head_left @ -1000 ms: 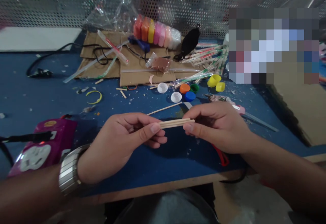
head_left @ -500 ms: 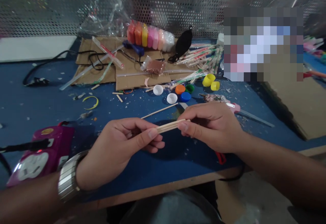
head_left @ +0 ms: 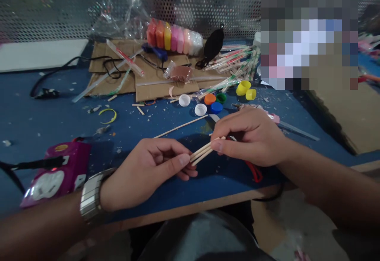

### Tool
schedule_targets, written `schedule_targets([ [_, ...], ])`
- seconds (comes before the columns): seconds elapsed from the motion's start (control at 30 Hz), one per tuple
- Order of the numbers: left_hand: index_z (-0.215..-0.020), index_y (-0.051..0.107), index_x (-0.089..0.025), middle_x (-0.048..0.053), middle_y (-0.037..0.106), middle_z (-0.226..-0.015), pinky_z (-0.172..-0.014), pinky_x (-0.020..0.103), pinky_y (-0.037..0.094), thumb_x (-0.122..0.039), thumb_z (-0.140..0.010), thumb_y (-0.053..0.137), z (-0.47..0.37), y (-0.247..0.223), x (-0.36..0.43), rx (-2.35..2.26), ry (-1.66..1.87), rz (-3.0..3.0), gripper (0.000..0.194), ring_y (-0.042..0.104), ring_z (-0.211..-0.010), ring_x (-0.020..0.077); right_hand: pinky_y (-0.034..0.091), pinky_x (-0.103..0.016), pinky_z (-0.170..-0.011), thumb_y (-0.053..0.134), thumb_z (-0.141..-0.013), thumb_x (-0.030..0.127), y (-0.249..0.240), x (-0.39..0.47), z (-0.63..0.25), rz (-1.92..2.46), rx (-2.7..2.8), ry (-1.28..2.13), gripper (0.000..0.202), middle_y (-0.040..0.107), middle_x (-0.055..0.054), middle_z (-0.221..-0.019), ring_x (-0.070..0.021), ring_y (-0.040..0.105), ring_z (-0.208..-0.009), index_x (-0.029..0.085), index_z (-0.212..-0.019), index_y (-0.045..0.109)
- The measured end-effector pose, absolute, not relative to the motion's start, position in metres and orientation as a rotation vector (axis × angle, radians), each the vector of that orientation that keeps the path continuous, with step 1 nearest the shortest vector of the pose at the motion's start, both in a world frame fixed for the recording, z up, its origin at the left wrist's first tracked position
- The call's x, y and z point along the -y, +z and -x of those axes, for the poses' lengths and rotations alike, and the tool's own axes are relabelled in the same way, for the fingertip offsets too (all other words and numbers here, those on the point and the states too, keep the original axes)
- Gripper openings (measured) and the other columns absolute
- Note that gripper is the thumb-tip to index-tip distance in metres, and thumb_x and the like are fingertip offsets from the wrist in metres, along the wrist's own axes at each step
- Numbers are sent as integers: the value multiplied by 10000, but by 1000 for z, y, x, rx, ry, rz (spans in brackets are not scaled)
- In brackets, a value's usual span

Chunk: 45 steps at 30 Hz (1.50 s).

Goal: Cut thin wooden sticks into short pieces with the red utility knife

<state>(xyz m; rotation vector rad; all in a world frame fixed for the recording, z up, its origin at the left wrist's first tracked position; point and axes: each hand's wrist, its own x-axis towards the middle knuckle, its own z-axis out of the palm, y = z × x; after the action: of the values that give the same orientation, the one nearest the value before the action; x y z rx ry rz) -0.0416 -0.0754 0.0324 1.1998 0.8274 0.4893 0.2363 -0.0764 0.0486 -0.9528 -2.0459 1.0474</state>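
Three short wooden sticks [head_left: 206, 149] lie side by side, slanting up to the right between my hands. My right hand [head_left: 251, 138] pinches their upper right ends between thumb and fingers. At their lower left ends, the curled thumb and fingers of my left hand [head_left: 162, 172] touch and steady them; those ends show, slightly staggered. On the blue table behind my hands lies a longer thin wooden stick [head_left: 181, 126]. A flat blade [head_left: 215, 118] shows just behind my right fingers. Part of a red-handled tool [head_left: 253, 172] is visible below my right hand, the rest hidden.
Bottle caps, among them a blue cap [head_left: 216, 108], lie beyond my hands. Cardboard sheets [head_left: 160, 91] hold wrapped chopsticks [head_left: 234, 61] and colored clay packs [head_left: 170, 37]. A purple power strip [head_left: 75, 156] sits at left, a glue gun's pink part [head_left: 273, 118] at right.
The sticks have tilted more steeply, and their left ends have come out from under my left thumb. My right hand has risen slightly with its pinch kept. The view has shifted a little.
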Motion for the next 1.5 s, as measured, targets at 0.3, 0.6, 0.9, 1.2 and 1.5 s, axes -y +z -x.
schedule_targets([
  [0.3, -1035, 878, -249, 9, 863, -1019, -914, 296, 585, -302, -1037, 835, 43, 33, 76, -711, 608, -2087, 67, 778, -977, 175, 492, -286, -686, 706, -1085, 239, 61, 75, -226, 757, 2513, 820, 256, 793, 7, -793, -140, 696, -706, 228, -849, 804],
  [0.6, -989, 872, -262, 33, 879, -1045, -896, 359, 544, -351, -1032, 799, 47, 29, 69, -826, 519, -2181, 122, 760, -1007, 238, 322, -346, -634, 780, -1016, 223, 86, 58, -190, 706, 2983, 413, 333, 691, 5, -690, -143, 492, -619, 212, -690, 716],
  [0.9, -953, 879, -262, 52, 863, -966, -826, 369, 507, -425, -1060, 732, 49, 23, 64, -880, 486, -2321, 244, 720, -957, 254, 304, -365, -634, 805, -1045, 275, 85, 55, -177, 806, 3052, 270, 313, 760, -33, -744, -162, 530, -613, 208, -741, 776],
  [1.2, -908, 823, -230, 24, 833, -894, -886, 386, 490, -289, -1033, 761, 44, 21, 65, -794, 546, -2294, 152, 702, -875, 220, 457, -301, -727, 892, -982, 211, 52, 69, -204, 920, 2621, 628, 94, 832, 18, -826, -168, 731, -759, 206, -911, 830],
  [1.5, -866, 801, -233, 27, 830, -906, -945, 391, 507, -299, -1030, 759, 44, 22, 66, -806, 561, -2271, 182, 708, -931, 226, 499, -263, -758, 890, -993, 200, 37, 76, -205, 953, 2360, 765, 57, 902, 19, -913, -149, 799, -793, 230, -948, 871],
])
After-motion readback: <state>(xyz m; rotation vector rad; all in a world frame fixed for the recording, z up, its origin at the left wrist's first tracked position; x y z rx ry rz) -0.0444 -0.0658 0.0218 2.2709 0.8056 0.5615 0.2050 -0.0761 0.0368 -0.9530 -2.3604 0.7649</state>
